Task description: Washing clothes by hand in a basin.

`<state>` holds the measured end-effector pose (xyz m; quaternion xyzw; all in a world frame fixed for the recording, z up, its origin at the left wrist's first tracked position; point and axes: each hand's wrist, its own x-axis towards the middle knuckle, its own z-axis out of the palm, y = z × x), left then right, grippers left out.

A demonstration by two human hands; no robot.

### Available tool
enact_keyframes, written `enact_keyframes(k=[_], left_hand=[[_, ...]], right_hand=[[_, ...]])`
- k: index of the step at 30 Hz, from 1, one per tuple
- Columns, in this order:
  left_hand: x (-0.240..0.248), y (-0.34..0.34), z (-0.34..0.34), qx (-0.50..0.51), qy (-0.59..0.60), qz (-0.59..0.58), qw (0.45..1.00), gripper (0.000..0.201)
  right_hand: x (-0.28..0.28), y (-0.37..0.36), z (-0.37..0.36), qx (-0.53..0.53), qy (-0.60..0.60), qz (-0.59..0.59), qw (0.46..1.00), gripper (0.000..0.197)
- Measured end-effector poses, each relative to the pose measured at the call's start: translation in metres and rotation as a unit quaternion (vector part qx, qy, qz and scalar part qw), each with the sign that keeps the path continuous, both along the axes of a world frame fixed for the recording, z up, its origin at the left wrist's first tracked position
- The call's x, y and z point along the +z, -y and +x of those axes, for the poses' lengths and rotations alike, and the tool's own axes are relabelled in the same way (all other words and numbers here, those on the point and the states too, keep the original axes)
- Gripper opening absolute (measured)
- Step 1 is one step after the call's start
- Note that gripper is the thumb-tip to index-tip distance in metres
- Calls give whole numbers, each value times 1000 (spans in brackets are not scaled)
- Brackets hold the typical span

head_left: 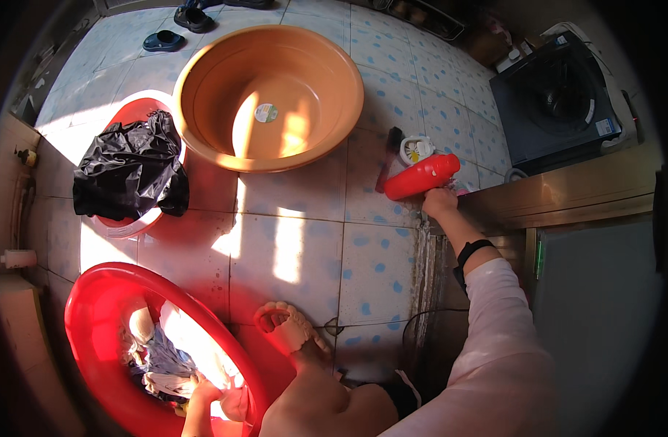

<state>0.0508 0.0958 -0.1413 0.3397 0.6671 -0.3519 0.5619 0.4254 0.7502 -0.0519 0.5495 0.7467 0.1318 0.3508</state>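
Note:
At the lower left, my left hand (204, 392) reaches into a big red basin (93, 320). Its fingers curl into a heap of clothes (166, 357), white, bluish and dark, partly washed out by sunlight. My right hand (440, 202) stretches forward to the right and grips a large red bottle (421, 176), which is tilted nearly on its side. The bottle hides most of those fingers. Beside the bottle, on the tiles, are a white round container (417, 150) and a dark-headed brush (393, 140).
An orange basin (334, 95) stands ahead. Left of it, black plastic (133, 167) covers a pinkish basin (122, 230). My slippered foot (290, 328) is beside the red basin. A dark front-loading washer (556, 98) and metal-edged frame (567, 193) are right. Dark clogs (163, 41) lie far left.

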Motion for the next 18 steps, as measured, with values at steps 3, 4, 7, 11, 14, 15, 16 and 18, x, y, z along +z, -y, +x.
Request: enact_keyframes(k=[3, 4, 7, 11, 14, 15, 16, 18], left_hand=[[0, -4, 4, 12, 21, -17, 1000, 48], [-2, -10, 5, 9, 33, -17, 999, 48], [-8, -7, 6, 19, 15, -4, 1000, 42], [-1, 16, 8, 68, -45, 50, 995, 39], [-2, 6, 13, 70, -66, 41, 995, 41], [0, 3, 16, 74, -66, 35, 994, 42], [2, 1, 15, 76, -68, 35, 994, 42], [5, -3, 16, 81, -72, 31, 994, 42]], right_hand=[[57, -1, -16, -142, 162, -95, 972, 48], [72, -7, -12, -201, 140, -126, 961, 51], [53, -32, 21, -244, 170, -182, 937, 47], [33, -45, 5, -285, 131, -172, 934, 45], [11, -54, 39, -303, 205, -142, 920, 40], [14, -53, 42, -292, 202, -142, 924, 39], [19, -57, 43, -289, 198, -139, 926, 39], [29, -69, 40, -333, 193, -160, 909, 36]])
